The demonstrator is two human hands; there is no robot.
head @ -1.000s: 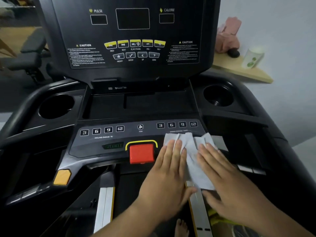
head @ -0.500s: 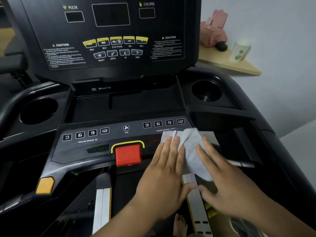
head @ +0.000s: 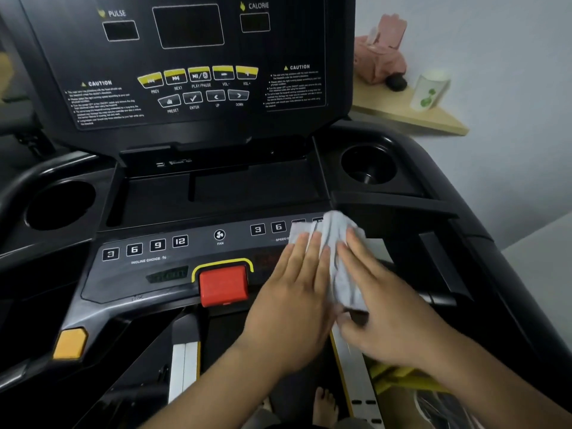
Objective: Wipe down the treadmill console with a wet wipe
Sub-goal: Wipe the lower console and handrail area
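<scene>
Wet wipe (head: 339,261), pale and rumpled, pressed flat on the treadmill console (head: 192,267) between and under both hands, covering the far-right speed buttons just beyond the fingertips. Left hand (head: 297,292) laid open, fingers together, palm down on the wipe's left edge; right hand (head: 387,308) likewise flat and open on its right side, thumb tucked low and blurred, so neither clamped, both simply bearing down side by side, nearly touching. Judged early in the job: only the right end of the lower button strip under the cloth. Left to do, by the look of it: red stop button (head: 223,284) just left of the left hand, incline buttons (head: 145,247) well off to the left, fan key (head: 219,235) beyond the left hand's fingers, the tray and both cup holders (head: 368,164) further out, and the upright display panel (head: 198,66) far ahead. No telling from gloss alone which patches are already clean. Beyond the right hand, against a pale wall, a wooden shelf (head: 411,119) carrying a pink pouch-like item (head: 380,57) and a white cup with green print (head: 428,91). Below the wrists, belt rails and bare toes on the deck. Room dim, left side lost in shadow.
</scene>
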